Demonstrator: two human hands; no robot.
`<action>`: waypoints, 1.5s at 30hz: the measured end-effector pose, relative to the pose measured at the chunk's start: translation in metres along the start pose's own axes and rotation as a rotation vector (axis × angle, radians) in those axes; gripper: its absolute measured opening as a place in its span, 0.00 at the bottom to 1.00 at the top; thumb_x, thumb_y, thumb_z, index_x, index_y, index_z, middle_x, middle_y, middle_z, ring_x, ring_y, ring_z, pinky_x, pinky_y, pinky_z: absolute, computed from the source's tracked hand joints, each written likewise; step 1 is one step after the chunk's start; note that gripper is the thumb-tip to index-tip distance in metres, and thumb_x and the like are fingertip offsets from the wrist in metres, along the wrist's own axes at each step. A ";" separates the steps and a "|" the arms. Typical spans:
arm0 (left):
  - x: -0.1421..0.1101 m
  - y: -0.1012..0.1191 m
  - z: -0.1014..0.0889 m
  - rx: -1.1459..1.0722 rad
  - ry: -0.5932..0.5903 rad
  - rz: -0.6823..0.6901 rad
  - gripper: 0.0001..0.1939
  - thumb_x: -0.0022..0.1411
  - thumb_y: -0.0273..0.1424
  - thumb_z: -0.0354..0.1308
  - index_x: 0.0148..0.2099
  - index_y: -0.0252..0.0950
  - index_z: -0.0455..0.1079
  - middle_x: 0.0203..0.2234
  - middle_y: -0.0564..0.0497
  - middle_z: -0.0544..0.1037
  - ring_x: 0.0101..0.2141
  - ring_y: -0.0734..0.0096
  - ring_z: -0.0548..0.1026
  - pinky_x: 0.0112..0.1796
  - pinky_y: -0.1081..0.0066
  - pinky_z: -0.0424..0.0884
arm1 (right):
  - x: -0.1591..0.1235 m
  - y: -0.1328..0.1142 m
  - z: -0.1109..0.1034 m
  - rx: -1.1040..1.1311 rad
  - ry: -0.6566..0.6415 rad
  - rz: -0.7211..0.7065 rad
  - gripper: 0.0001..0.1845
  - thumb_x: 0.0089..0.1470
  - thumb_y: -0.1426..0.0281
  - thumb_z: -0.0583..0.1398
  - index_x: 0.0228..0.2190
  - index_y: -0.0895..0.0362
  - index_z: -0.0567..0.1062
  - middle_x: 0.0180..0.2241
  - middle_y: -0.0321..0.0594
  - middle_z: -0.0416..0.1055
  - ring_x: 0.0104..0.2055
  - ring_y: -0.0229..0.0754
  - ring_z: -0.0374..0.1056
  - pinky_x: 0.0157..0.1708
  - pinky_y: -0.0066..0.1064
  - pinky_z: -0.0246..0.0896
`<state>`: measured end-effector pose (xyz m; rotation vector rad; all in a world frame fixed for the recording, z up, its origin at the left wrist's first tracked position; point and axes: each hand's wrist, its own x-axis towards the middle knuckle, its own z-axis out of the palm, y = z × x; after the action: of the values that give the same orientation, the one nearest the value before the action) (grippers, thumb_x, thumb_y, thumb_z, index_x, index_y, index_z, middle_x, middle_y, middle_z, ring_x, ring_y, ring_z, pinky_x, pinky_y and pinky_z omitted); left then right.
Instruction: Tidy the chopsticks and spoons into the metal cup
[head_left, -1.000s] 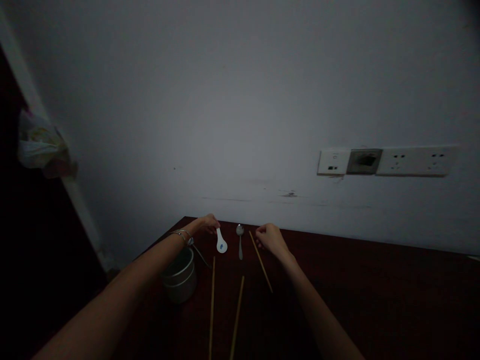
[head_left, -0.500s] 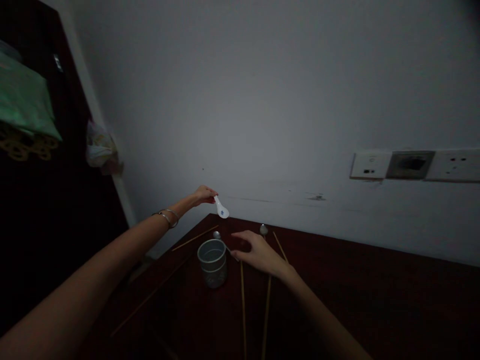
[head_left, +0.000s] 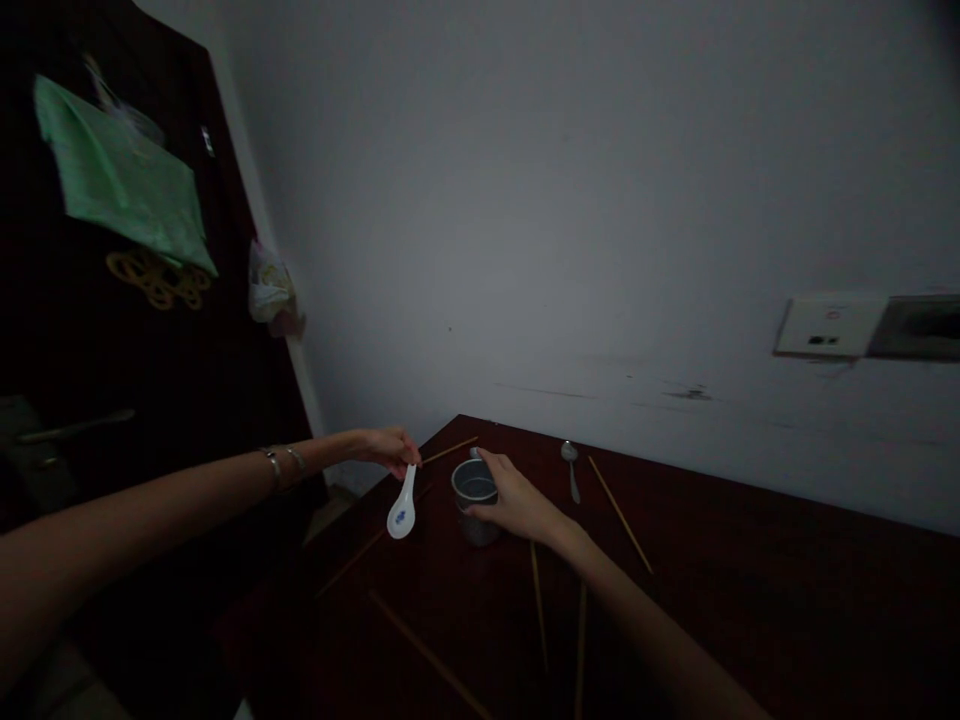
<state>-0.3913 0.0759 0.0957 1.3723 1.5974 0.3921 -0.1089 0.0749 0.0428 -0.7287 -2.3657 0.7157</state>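
Observation:
My left hand [head_left: 390, 449] pinches the handle of a white ceramic spoon [head_left: 403, 506] with a blue mark; its bowl hangs down to the left of a grey metal cup [head_left: 472, 496]. My right hand [head_left: 516, 504] is wrapped round the right side of that cup, which stands upright on the dark red table [head_left: 750, 590]. A metal spoon [head_left: 571, 467] lies beyond the right hand near the wall. Several wooden chopsticks [head_left: 619, 513] lie scattered on the table around the cup.
The grey wall stands just behind the table, with a socket strip [head_left: 862, 326] at the right. A dark door [head_left: 112, 380] with a green cloth [head_left: 120, 175] and a hanging bag [head_left: 270, 290] is at the left. The table's left corner is close to my left hand.
My left hand has lifted the white spoon off the table and swung it down left of the cup. My right hand left the chopstick and closed round the cup. The view turned left.

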 end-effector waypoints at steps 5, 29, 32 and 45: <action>0.004 -0.012 0.044 -0.044 -0.147 -0.008 0.05 0.47 0.26 0.59 0.30 0.31 0.73 0.20 0.50 0.75 0.23 0.73 0.73 0.29 0.70 0.70 | 0.003 0.000 -0.001 0.004 0.071 0.017 0.50 0.36 0.61 0.64 0.57 0.56 0.48 0.50 0.51 0.55 0.49 0.50 0.60 0.46 0.41 0.57; 0.042 -0.020 0.105 -0.181 -0.053 -0.004 0.05 0.48 0.24 0.54 0.28 0.31 0.72 0.18 0.52 0.73 0.21 0.74 0.72 0.23 0.73 0.71 | 0.108 0.114 -0.052 -0.292 0.268 0.401 0.51 0.36 0.58 0.63 0.56 0.62 0.47 0.51 0.61 0.54 0.49 0.55 0.61 0.43 0.37 0.58; 0.041 -0.020 0.106 -0.162 -0.047 -0.009 0.06 0.47 0.25 0.55 0.29 0.31 0.72 0.19 0.52 0.73 0.21 0.74 0.72 0.22 0.74 0.70 | 0.106 0.114 -0.051 -0.304 0.252 0.386 0.51 0.36 0.59 0.64 0.56 0.62 0.47 0.51 0.60 0.54 0.49 0.54 0.61 0.43 0.37 0.57; 0.029 -0.018 0.122 -0.086 0.190 0.045 0.08 0.46 0.26 0.52 0.28 0.31 0.72 0.17 0.55 0.66 0.17 0.80 0.61 0.14 0.80 0.54 | 0.097 0.104 -0.059 -0.264 0.259 0.445 0.55 0.35 0.55 0.64 0.57 0.65 0.46 0.51 0.62 0.56 0.51 0.54 0.60 0.44 0.36 0.57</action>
<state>-0.3002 0.0556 0.0098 1.3395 1.6842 0.6270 -0.1046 0.2282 0.0531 -1.4015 -2.0970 0.4473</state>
